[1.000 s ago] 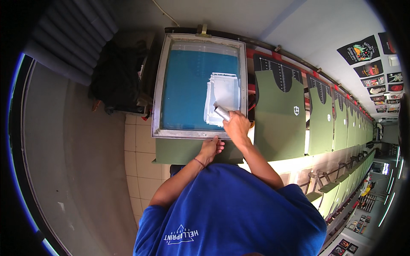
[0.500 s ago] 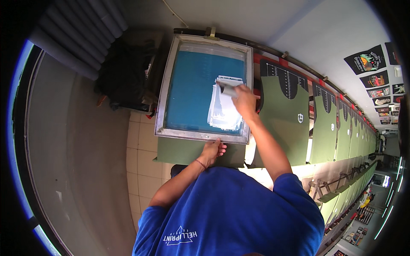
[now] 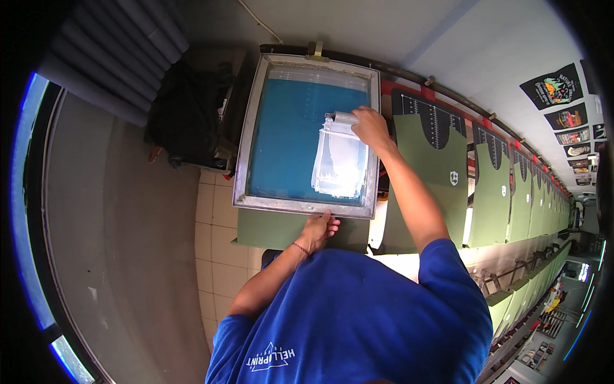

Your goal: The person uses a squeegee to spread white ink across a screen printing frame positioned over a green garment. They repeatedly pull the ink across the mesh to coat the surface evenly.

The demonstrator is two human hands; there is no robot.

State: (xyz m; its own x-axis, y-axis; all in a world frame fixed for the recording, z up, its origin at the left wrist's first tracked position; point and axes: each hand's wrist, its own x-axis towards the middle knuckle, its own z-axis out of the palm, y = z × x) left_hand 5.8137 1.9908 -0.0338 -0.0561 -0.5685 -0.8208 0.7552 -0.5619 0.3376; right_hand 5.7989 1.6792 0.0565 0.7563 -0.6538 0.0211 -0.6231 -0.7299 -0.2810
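Observation:
A silkscreen frame (image 3: 240,168) with a blue mesh (image 3: 281,134) lies over a green fabric piece (image 3: 281,229). White ink (image 3: 342,163) covers a rough rectangle on the mesh's right side. My right hand (image 3: 371,128) is closed on a small squeegee (image 3: 345,118), which sits at the far end of that white patch. At the frame's near edge, my left hand (image 3: 320,229) grips the rim, thumb on top and fingers curled beneath. Part of the squeegee is hidden by my right fingers.
To the right, a long row of boards carries green cut fabric panels (image 3: 435,173), each with a small white print. A dark rail (image 3: 448,89) runs behind them. Black cloth (image 3: 185,115) is heaped at the left, above a tiled floor (image 3: 211,256). Prints hang on the wall.
My right hand has moved the squeegee away from me, to the white patch's far end, and its blade now lies more level. My left hand keeps its hold on the rim.

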